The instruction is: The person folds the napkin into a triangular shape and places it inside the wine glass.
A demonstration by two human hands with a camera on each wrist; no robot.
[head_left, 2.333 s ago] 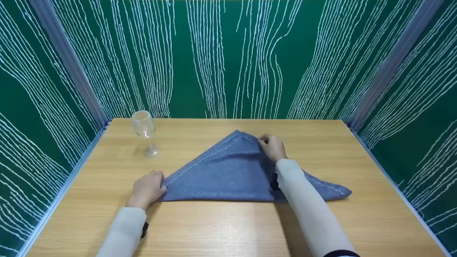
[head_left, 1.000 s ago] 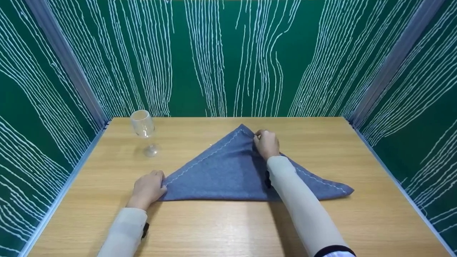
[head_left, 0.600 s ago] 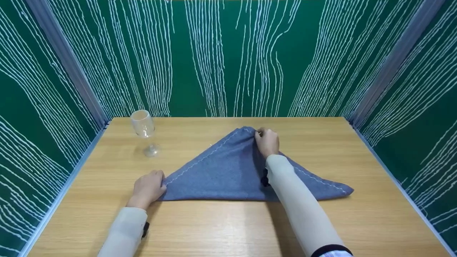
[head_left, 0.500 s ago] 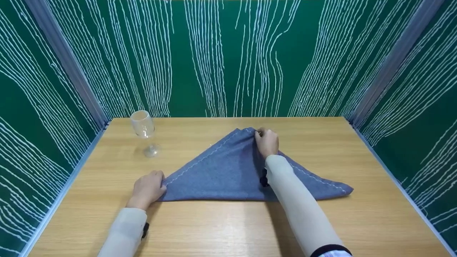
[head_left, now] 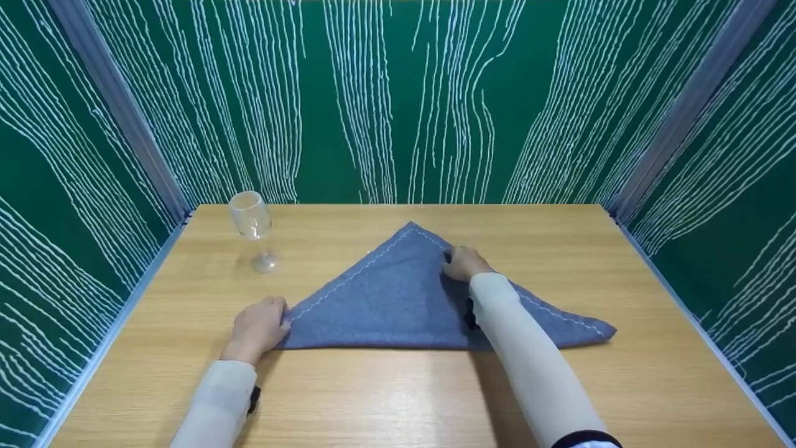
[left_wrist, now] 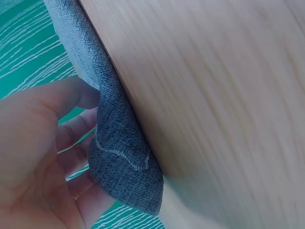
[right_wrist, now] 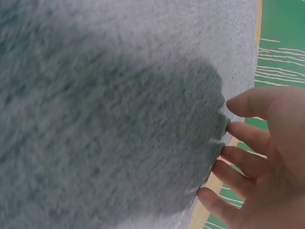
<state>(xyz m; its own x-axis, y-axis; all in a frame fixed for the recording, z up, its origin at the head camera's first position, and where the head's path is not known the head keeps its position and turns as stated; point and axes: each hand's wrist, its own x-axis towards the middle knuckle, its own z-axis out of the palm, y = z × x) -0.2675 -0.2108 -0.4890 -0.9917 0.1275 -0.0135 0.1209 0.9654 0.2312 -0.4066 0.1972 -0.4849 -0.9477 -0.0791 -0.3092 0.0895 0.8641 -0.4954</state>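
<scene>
A blue-grey cloth napkin [head_left: 379,292], folded to a triangle with pale stitching along its slanted edges, lies on the wooden table. At its left corner my left hand [head_left: 258,326] pinches the cloth; in the left wrist view the thumb and fingers of that left hand [left_wrist: 52,148] lie on either side of the corner [left_wrist: 126,176]. My right hand [head_left: 465,264] is on the right slanted edge, below the top point. Seen from the right wrist, the fingers of the right hand [right_wrist: 267,157] are spread, their tips touching the cloth [right_wrist: 119,124] without gripping it.
A clear stemmed glass [head_left: 250,218] stands upright at the back left of the table [head_left: 385,404]. Green walls [head_left: 410,99] with white wavy lines close off the back and both sides. The napkin's right corner [head_left: 591,330] lies untouched.
The right hand has let go of the gathered edge and moved slightly back toward me. The bunched top has flattened into a sharp point. The left hand and the glass stay put.
</scene>
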